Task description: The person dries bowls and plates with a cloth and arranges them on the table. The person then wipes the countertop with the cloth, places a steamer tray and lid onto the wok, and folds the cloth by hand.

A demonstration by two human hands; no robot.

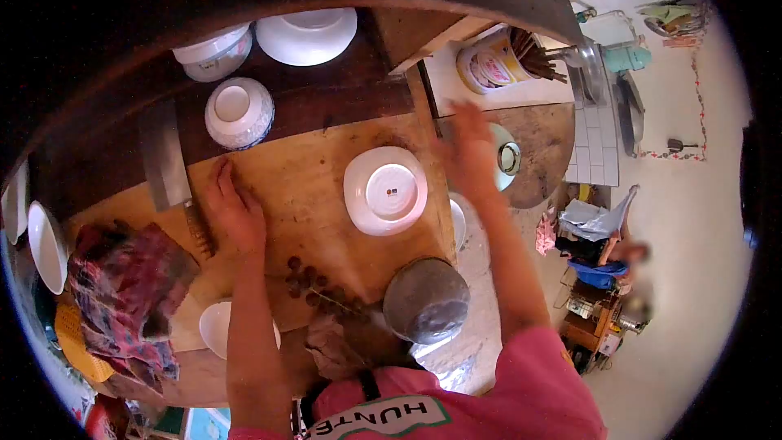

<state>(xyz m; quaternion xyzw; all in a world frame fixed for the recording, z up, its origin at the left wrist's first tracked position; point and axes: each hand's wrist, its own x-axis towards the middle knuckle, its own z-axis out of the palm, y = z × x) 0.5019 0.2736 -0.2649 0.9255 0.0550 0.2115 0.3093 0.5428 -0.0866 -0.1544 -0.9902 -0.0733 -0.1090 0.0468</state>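
Note:
My left hand [236, 208] lies with fingers stretched out on the wooden board [301, 171], right beside the handle of a cleaver [167, 163]. It holds nothing that I can see. My right hand [470, 147] is raised past the board's right edge, fingers and thumb apart and slightly blurred. Just right of it is an upturned pale green bowl [509, 156], partly hidden by the hand; whether they touch I cannot tell. Between my hands a white squarish bowl [393, 191] rests upside down. A blue-patterned bowl [239, 113] is upturned beyond my left hand.
A plaid cloth [130, 285] lies at the left. Near me are a grey round pot [426, 301] and a sprig of dark round fruit [314, 283]. White dishes [306, 35] stand at the back. A printed tub [489, 63] holds sticks at the back right.

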